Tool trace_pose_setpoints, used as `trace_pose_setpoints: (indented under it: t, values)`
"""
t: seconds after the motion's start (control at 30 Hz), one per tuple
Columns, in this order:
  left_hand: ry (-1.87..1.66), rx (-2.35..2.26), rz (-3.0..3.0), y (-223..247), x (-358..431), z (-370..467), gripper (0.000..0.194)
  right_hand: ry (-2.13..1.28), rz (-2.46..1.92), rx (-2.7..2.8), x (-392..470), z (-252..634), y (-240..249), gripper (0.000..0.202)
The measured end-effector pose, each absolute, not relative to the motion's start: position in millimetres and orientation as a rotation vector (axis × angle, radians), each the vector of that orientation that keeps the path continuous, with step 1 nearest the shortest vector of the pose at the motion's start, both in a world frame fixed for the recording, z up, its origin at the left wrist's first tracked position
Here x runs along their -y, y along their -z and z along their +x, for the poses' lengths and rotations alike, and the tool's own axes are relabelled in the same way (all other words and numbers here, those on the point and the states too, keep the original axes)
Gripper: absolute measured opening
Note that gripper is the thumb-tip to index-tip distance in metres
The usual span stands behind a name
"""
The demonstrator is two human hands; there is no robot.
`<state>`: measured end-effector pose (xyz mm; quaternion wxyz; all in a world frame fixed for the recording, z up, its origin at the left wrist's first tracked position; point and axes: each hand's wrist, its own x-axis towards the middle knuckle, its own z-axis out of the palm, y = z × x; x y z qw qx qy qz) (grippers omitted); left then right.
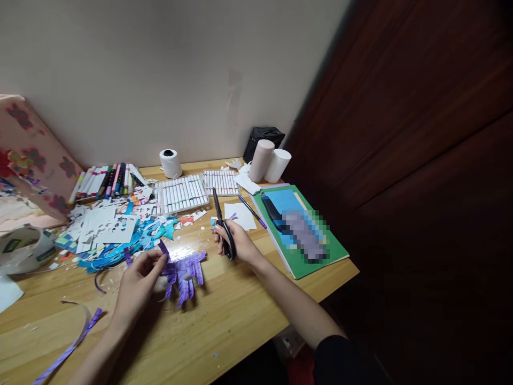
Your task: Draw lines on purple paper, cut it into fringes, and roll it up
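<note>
My left hand [142, 275] pinches a small purple strip at the left of a fringed purple paper piece [186, 272]. That piece hangs or lies just right of its fingertips; whether it touches the table is unclear. My right hand [232, 240] is wrapped round the black handles of a pair of scissors [217, 206], whose blades point up and away from me. Purple strips [70, 350] lie at the lower left. A white paper square [240, 215] is beyond my right hand, with a blue pen [252, 211] beside it.
Paper scraps [108, 230] and loose markers [108, 181] cover the left side, near a tape roll [26, 248]. Marker sets [182, 195], a thread spool [170, 163] and two cylinders [262, 160] stand behind. Green sheets [298, 267] lie right, near the table edge.
</note>
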<state>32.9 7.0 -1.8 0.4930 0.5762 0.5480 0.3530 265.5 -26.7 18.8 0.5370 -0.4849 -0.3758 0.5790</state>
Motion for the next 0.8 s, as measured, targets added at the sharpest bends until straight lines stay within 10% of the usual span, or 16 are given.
trace_pose_setpoints:
  t: [0.8]
  values:
    - [-0.781,-1.458,1.366,-9.5,-2.6,41.6,0.046,-1.679,-0.827,0.751,25.5,240.3,1.0,0.051]
